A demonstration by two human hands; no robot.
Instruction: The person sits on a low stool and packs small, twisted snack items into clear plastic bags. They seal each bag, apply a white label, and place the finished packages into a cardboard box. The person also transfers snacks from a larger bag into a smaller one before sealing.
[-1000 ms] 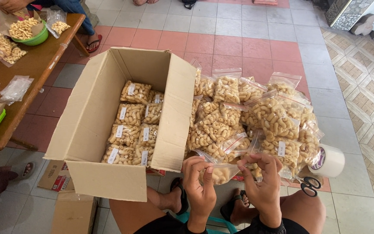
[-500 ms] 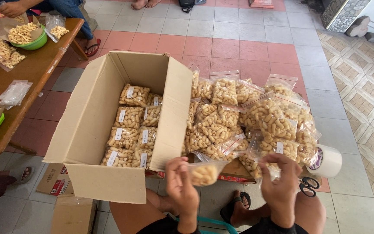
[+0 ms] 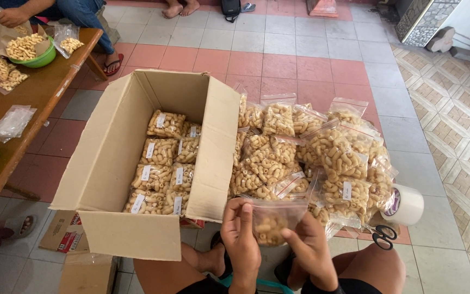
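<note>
Both my left hand [image 3: 243, 239] and right hand [image 3: 311, 250] pinch one clear snack bag [image 3: 272, 224] at bottom centre, fingers closed on it, beside the cardboard box [image 3: 137, 163] at centre-left.

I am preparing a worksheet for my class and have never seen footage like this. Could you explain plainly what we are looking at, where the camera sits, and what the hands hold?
There is no machine here, only a person working with bare hands. The camera sits on that person's head and looks down, so their knees and hands appear at the bottom. The left hand and right hand together hold a small clear bag of pale snack pieces. In front, on the tiled floor, stands an open cardboard box with similar bags packed in rows. Beside it lies a loose pile of filled bags. A tape roll and scissors lie to the right. At a wooden table on the left, another person fills bags by a green bowl.
</note>
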